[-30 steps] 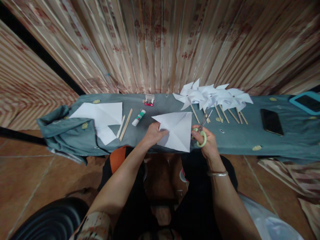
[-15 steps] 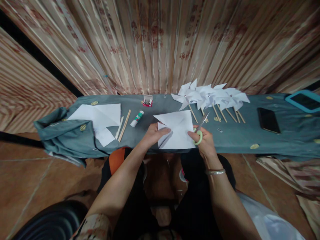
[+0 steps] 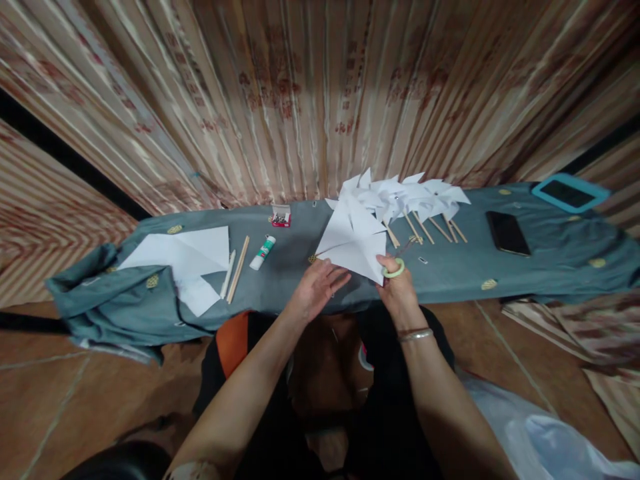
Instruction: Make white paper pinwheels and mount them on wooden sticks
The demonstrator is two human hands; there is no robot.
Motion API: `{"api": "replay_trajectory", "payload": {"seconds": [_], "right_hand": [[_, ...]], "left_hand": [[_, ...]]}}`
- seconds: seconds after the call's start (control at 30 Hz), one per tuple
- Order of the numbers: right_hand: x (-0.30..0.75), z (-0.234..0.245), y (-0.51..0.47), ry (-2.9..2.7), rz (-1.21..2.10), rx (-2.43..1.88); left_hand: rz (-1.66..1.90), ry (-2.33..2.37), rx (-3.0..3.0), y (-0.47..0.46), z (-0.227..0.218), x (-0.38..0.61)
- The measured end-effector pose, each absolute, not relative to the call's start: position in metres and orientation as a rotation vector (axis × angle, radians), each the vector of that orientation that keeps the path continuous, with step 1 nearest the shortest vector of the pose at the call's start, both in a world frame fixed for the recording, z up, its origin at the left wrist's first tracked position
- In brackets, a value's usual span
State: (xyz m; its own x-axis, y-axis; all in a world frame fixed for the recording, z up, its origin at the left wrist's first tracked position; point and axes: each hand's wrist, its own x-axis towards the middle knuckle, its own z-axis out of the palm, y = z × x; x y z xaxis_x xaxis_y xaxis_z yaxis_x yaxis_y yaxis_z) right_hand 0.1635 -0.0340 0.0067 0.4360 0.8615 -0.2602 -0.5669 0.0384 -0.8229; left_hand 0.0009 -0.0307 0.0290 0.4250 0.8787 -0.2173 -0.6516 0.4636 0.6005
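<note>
My right hand (image 3: 397, 288) grips green-handled scissors (image 3: 394, 269) and also pinches the lower corner of a creased white paper square (image 3: 351, 240), which stands lifted and tilted above the teal-covered table (image 3: 450, 270). My left hand (image 3: 319, 287) hovers just left of the paper with fingers spread, holding nothing. The scissor blades are mostly hidden behind the paper.
Several white paper pinwheels (image 3: 400, 197) on wooden sticks lie behind the paper. A glue stick (image 3: 263, 253), a small red box (image 3: 281, 216), wooden sticks (image 3: 238, 259) and white sheets (image 3: 187, 257) lie left. A black phone (image 3: 508, 233) and a blue-cased tablet (image 3: 569, 193) lie right.
My left hand has let go of the paper and opened. My right hand now holds the paper's corner along with the scissors, and the sheet has turned and tilted up.
</note>
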Motion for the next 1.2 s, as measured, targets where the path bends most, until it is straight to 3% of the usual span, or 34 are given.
{"api": "replay_trajectory", "payload": {"seconds": [0.53,0.93,1.2], "right_hand": [[0.148,0.003,-0.042,-0.607,1.196,-1.139],[0.14,0.008,-0.078,-1.228,1.618,-1.179],[0.136,0.006,-0.081,-1.387,1.642,-1.208]], "left_hand": [[1.253,0.826,0.18,-0.012,0.045,0.001],[1.53,0.85,0.234,0.01,0.055,-0.037],[1.545,0.851,0.352,0.011,0.052,-0.043]]}}
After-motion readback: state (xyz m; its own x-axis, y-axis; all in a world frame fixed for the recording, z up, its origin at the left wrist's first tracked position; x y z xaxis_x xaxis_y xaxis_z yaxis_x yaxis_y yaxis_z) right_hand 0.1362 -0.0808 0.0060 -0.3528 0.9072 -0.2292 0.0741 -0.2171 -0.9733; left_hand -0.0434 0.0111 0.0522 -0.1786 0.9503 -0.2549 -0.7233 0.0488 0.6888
